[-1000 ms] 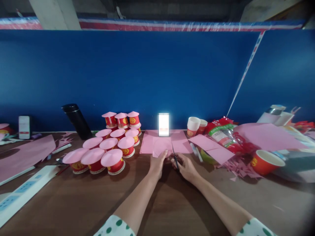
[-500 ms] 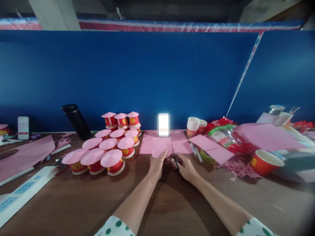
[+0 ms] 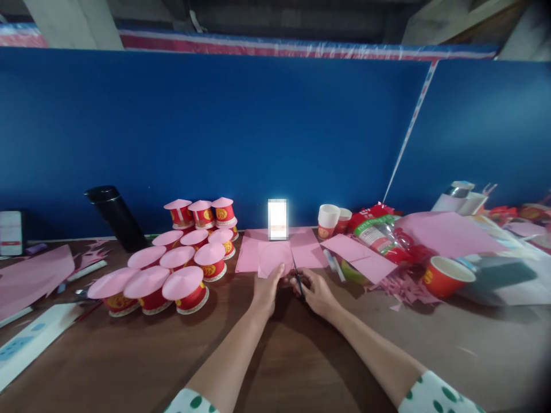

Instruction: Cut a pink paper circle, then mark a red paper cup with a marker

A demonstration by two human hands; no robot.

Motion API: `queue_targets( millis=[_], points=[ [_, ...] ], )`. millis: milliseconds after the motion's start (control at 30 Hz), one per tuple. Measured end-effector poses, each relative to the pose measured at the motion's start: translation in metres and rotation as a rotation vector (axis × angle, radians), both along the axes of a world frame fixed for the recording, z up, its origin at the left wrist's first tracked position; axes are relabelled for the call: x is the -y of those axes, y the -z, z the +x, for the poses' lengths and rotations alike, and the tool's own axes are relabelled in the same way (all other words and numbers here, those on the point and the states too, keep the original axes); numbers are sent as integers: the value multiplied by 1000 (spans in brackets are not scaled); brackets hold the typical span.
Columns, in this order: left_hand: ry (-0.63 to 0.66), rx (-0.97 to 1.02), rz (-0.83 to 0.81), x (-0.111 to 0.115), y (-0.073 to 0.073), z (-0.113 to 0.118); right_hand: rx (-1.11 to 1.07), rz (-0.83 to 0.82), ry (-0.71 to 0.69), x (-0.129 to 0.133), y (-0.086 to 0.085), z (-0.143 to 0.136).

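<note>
My left hand is closed on a small piece of pink paper with a circle outlined on it, the thumb lying on top. My right hand is closed round the handles of a pair of scissors. The blades point away from me, along the right edge of the paper. Behind the piece, larger pink sheets lie flat on the table. Several red paper cups with pink cone tops stand in rows and stacks to the left.
A bright phone stands upright at the wall. To the right are white-topped paper cups, a red plastic packet, pink scraps and a red cup. A black flask and white power strip are on the left.
The view has turned slightly to the right, so everything appears shifted left. Both hands keep hold of the paper and scissors, in nearly the same pose.
</note>
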State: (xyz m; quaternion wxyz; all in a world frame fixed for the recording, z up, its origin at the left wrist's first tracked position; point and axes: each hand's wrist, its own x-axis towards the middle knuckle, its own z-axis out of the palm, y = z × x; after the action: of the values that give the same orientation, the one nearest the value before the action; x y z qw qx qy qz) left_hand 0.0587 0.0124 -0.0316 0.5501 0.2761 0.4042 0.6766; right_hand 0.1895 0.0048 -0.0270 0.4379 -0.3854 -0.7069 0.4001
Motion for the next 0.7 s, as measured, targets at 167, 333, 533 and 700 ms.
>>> queue_targets(
  millis=[167,333,533,700],
  points=[
    [8,-8,-7,0,1,0,3,12,5,0,-1,1],
    [21,-17,13,1,2,-1,0,15,16,0,-1,0],
    [16,-30,38,0,4,-2,-22,-24,-10,0,-1,-1],
    [3,-22,33,1,3,-1,-10,-21,4,0,1,0]
  ],
)
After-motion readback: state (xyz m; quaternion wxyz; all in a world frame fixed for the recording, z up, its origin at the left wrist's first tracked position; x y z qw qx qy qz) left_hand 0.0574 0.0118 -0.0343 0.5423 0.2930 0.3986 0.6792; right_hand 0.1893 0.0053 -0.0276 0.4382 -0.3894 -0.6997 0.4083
